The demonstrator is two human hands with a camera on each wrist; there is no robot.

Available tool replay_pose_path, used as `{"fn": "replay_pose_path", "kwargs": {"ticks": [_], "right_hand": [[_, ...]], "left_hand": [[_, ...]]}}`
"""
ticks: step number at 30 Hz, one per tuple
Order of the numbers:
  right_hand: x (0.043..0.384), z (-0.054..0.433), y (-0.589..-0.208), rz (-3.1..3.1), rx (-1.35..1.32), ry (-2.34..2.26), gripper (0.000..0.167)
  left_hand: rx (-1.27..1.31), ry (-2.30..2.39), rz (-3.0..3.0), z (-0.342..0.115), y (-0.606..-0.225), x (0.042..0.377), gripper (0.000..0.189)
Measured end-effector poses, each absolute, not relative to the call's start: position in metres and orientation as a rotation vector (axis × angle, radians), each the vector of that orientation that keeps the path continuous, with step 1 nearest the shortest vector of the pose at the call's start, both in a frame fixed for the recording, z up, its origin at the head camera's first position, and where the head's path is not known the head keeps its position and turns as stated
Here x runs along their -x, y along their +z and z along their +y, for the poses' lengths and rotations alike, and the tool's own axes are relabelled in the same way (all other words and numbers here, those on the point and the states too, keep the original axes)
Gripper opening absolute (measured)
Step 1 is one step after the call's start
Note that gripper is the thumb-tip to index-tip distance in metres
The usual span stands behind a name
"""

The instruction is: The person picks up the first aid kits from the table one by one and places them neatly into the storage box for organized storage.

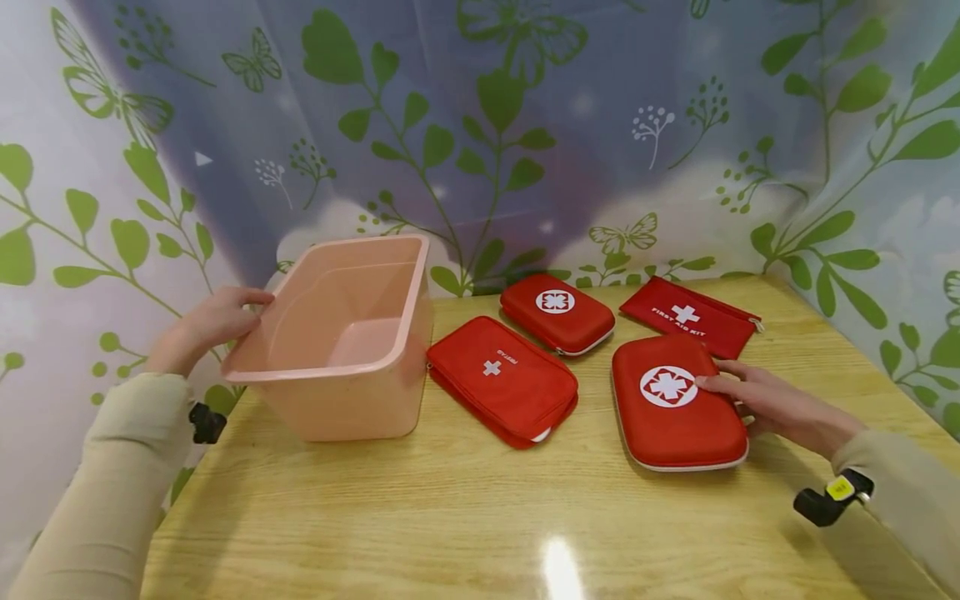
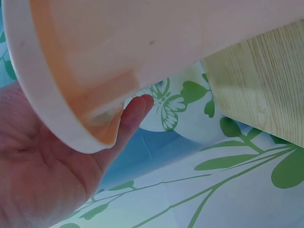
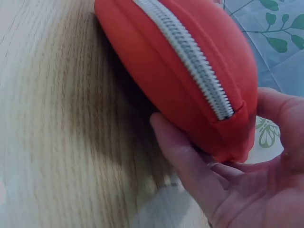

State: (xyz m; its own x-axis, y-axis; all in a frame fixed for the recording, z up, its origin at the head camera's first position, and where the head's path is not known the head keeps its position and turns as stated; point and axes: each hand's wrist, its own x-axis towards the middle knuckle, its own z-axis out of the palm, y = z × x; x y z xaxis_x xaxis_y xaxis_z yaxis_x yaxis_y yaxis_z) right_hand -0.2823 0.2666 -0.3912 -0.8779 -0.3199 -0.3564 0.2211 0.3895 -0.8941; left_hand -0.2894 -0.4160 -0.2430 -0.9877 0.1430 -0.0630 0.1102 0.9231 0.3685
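Note:
My left hand (image 1: pixel 217 323) holds the left rim of a pink plastic bin (image 1: pixel 341 400). In the left wrist view, the bin's white-edged rim (image 2: pixel 57 128) runs across the palm, so part of the grip is hidden. On the right, my right hand (image 1: pixel 780 404) grips a red hard first aid case (image 1: pixel 682 425) by its right side, thumb on top and fingers beneath. The right wrist view shows the case's silver zipper (image 3: pixel 190 57) and its gripped end raised off the wood.
Between bin and held case lie a red soft first aid pouch (image 1: pixel 480 358) and a smaller red hard case (image 1: pixel 577 321). Behind the held case is a flat red zip pouch (image 1: pixel 712 321). A leaf-patterned curtain (image 1: pixel 525 150) backs the wooden table (image 1: pixel 450 517).

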Motion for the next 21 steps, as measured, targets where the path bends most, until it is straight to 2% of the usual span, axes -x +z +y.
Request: {"fn": "replay_pose_path", "kwargs": {"ticks": [17,21], "right_hand": [[0.2810,0.2624,-0.3835,2.213,0.158,-1.599,0.084],[0.2849,0.2591,-0.3831,2.206,0.123,-1.651,0.087]], "left_hand": [[-0.175,0.584,2.999,-0.4171,-0.2456,0.2895,0.061],[-0.183,0.592,3.001,-0.4175,-0.2467,0.2903,0.060]]}}
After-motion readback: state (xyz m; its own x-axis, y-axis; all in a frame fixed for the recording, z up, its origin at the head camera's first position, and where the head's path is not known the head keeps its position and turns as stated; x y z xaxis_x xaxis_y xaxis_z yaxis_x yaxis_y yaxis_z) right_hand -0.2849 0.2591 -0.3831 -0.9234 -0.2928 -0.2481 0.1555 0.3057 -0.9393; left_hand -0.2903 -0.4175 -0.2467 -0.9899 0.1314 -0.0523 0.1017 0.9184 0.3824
